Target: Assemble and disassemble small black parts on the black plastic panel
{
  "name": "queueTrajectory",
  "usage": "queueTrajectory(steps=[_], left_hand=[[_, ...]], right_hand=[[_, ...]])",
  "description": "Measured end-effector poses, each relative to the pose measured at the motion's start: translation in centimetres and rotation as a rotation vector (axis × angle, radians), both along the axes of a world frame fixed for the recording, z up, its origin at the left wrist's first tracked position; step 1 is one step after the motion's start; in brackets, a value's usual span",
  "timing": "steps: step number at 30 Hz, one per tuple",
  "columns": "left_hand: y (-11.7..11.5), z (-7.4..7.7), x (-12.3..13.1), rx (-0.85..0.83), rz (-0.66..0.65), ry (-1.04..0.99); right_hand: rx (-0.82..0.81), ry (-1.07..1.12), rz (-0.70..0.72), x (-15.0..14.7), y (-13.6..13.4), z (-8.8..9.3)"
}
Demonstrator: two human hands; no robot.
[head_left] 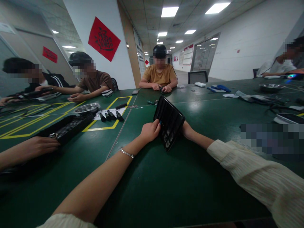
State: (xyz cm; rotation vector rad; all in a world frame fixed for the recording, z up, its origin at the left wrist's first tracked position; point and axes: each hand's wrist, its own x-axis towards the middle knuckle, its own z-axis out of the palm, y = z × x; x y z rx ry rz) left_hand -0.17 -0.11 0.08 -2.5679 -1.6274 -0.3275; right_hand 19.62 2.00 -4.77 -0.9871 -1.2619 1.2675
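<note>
A black rectangular plastic tray [169, 123] is tilted up in front of me, its shiny face showing divided sections and a few pale patches near the lower end. My left hand [150, 130] has its thumb and fingers closed at the tray's left side, where a small blue bit shows by the fingertips; I cannot make out what it is. Behind the right edge, my right hand [187, 129] grips the tray from the back, and its fingers are hidden. A silver bracelet [126, 153] circles my left wrist.
At left, another person's hand [40, 147] rests by a long black tray [68, 128]. Beyond lie a metal bowl [86, 108] and several black parts [110, 115] on paper. One person [158, 74] sits opposite. Blue cloth-like items [218, 88] and another metal bowl [271, 87] lie right.
</note>
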Motion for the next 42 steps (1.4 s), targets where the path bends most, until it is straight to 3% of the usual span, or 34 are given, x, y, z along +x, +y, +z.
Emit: queueTrajectory(steps=[9,30,42], left_hand=[[0.3,-0.4,0.0,0.017,-0.018,-0.028],[0.3,-0.5,0.1,0.043,0.013,-0.019],[0.0,-0.1,0.1,0.046,0.007,-0.011]], right_hand=[[0.018,-0.034,-0.012,0.1,0.7,-0.6],[0.016,-0.03,-0.003,-0.1,-0.5,0.6],[0.018,-0.04,0.001,0.1,0.1,-0.1]])
